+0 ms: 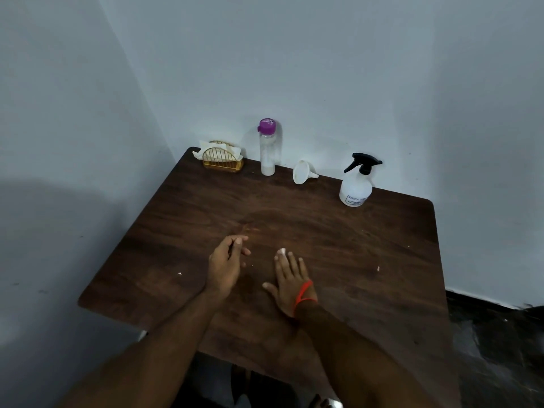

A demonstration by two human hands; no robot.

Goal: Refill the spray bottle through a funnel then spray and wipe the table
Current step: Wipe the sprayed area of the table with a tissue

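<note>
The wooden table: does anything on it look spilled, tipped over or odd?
Yes. The white plastic funnel lies tipped on its side near the back edge, between the purple-capped clear bottle and the black-triggered spray bottle. Small white scraps are scattered over the dark wooden table. No spilled liquid shows.

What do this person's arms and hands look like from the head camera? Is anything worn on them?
Both forearms are bare, with no sleeves in view and no gloves. The right hand has a thin orange-red thread band looped round its wrist. The left hand wears nothing visible: no ring, watch or band. Fingernails on both hands look pale and short.
</note>
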